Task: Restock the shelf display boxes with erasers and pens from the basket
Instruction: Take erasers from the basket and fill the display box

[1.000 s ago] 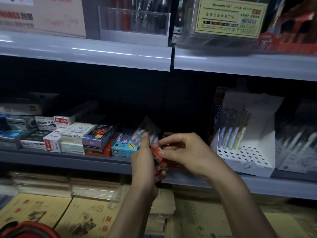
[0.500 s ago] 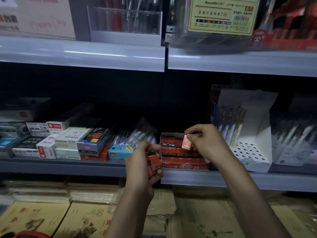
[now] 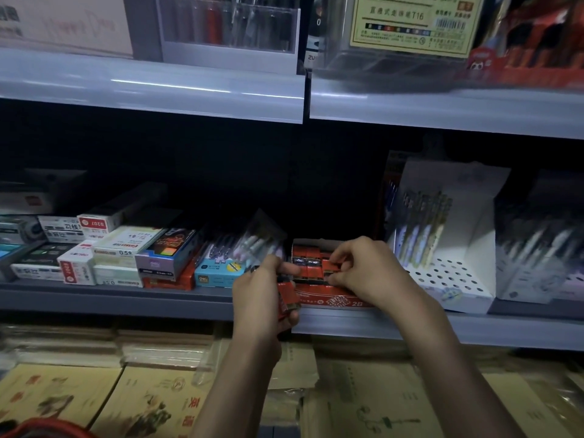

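Note:
A red eraser display box (image 3: 335, 300) marked 2B stands on the middle shelf, with rows of red-wrapped erasers (image 3: 308, 259) inside. My right hand (image 3: 366, 270) reaches into the box and pinches one red eraser (image 3: 331, 267) down among the rows. My left hand (image 3: 264, 295) is just left of the box front and grips a small stack of red erasers (image 3: 287, 300). A white perforated pen display box (image 3: 455, 279) holding several pens (image 3: 420, 235) stands to the right of the eraser box. A red basket rim (image 3: 47, 429) shows at the bottom left corner.
Small stationery boxes (image 3: 120, 251) and a blue box of packed pens (image 3: 221, 273) crowd the shelf to the left. The upper shelf (image 3: 151, 90) overhangs with clear pen holders (image 3: 230, 26). Stacked brown exercise books (image 3: 151, 403) lie on the level below.
My right hand has gone down from above the box into its rows with the eraser. My left hand has stayed beside the box front with its stack.

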